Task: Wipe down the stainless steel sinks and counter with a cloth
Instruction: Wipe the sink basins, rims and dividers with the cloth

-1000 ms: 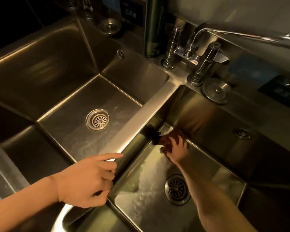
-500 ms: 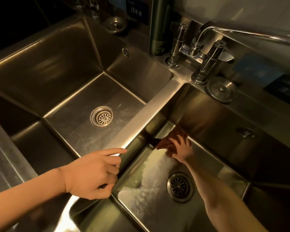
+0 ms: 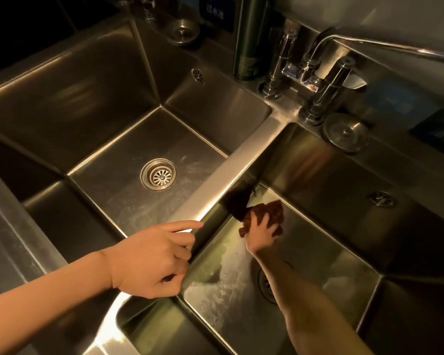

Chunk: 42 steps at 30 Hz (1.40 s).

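Brown cloth (image 3: 276, 210) lies under the right hand (image 3: 260, 235) in the sink (image 3: 326, 254).

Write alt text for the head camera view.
A person's right hand presses a brown cloth against the floor of the right stainless steel sink, near its far left corner. The left hand rests on the divider between the two sinks, index finger extended; a faucet stands behind.

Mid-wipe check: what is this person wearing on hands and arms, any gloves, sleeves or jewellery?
No gloves: the left hand and right hand are bare. The left forearm and right forearm are bare to the frame edge, no sleeve in view. No ring, watch or bracelet shows on the left hand or wrist; the right wrist is dim, nothing visible there either.
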Motion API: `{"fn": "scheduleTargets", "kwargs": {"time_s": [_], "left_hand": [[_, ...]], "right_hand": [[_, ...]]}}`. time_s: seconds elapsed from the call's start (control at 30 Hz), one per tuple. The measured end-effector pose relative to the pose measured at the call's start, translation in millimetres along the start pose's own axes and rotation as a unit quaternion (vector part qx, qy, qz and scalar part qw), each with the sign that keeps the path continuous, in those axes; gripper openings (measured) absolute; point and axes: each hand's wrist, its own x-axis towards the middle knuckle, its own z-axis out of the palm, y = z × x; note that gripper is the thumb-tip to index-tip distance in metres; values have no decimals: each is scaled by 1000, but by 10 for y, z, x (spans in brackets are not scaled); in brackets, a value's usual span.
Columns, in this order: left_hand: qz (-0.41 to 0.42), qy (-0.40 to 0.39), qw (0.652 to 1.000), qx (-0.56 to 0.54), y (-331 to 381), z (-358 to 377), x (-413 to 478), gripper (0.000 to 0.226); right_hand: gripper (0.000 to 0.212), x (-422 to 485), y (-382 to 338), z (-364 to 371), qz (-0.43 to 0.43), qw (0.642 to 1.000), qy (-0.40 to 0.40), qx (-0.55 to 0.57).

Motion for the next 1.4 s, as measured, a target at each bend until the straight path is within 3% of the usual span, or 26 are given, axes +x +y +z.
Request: {"fn": "scheduleTargets", "kwargs": {"time_s": [0.07, 0.2, 0.33, 0.53, 0.63, 0.7, 0.77, 0.87, 1.0, 1.13, 1.27, 1.4], "left_hand": [[35, 42, 998, 16, -9, 45, -25, 26], [54, 69, 996, -11, -29, 106, -34, 25], [52, 70, 996, -26, -10, 122, 3, 22], [63, 74, 995, -14, -21, 130, -19, 26], [74, 80, 994, 0, -16, 133, -13, 28], [76, 87, 993, 4, -15, 145, -20, 28], [75, 89, 993, 15, 0, 132, -19, 30], [68, 93, 992, 43, 31, 125, -26, 31], [65, 100, 987, 108, 81, 134, -62, 35], [22, 109, 986, 124, 303, 154, -171, 37], [-53, 99, 992, 61, 911, 462, -341, 40], [-161, -7, 986, -48, 1315, 677, -441, 69]], "right_hand": [[66, 306, -19, -220, -24, 998, -38, 33], [70, 768, 127, -426, -5, 997, -35, 64], [73, 718, 51, -300, -69, 997, -40, -3], [63, -264, -231, 129, -148, 984, -83, -60], [59, -1020, -443, 551, -260, 951, -101, -133], [56, -1390, -395, 641, -360, 907, -134, -173], [50, -1600, -156, 669, -392, 903, -80, -156], [29, -1843, 573, 567, -299, 947, -15, -115], [84, -1944, 1687, 669, -166, 963, -151, -146], [71, -1965, 2002, 626, -1, 961, -267, -74], [61, -2063, 1571, 419, -23, 944, -325, 47], [31, -2365, 1114, 265, -119, 903, -396, 115]]}}
